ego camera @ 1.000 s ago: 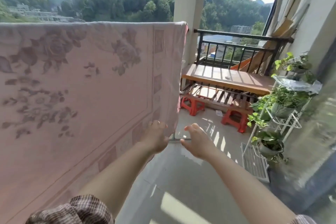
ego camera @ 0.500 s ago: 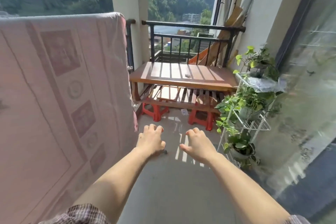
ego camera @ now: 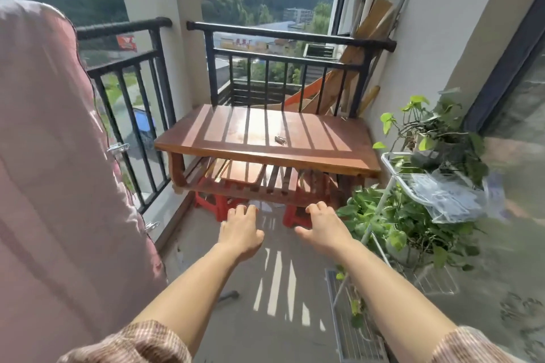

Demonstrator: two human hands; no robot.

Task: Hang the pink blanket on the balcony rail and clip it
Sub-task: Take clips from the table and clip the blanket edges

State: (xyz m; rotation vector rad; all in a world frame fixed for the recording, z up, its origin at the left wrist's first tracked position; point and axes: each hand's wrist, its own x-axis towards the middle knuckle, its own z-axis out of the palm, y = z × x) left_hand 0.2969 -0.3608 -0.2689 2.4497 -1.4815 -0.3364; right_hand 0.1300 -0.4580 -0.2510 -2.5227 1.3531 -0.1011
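While both bare arms reach forward over the grey balcony floor, the left hand and the right hand hang palm-down side by side, apart from each other and touching nothing. Each grip is loose and empty, fingers gently curled and slightly spread, with the thumbs turned inward toward one another. Checked brownish sleeves show at the bottom edge.

At the left, the large pink blanket hangs in long folds, draped over the black metal balcony rail, whose bare top bar and upright bars show just to its right. Its top edge curves over at the upper left, and its right edge falls down beside the bars to near the floor. Two small silver metal clips sit along that right edge, one about halfway up and another lower, near the base of the rail.

Ahead of the hands stands a low reddish-brown wooden desk with a slatted lower shelf, striped by rail shadows. A small dark object, too small to identify, lies on its top. Red plastic stools stand beneath it. To the right, a white wire plant rack carries leafy green potted vines and a crumpled clear plastic sheet. Wooden planks lean in the far corner against the pale wall.
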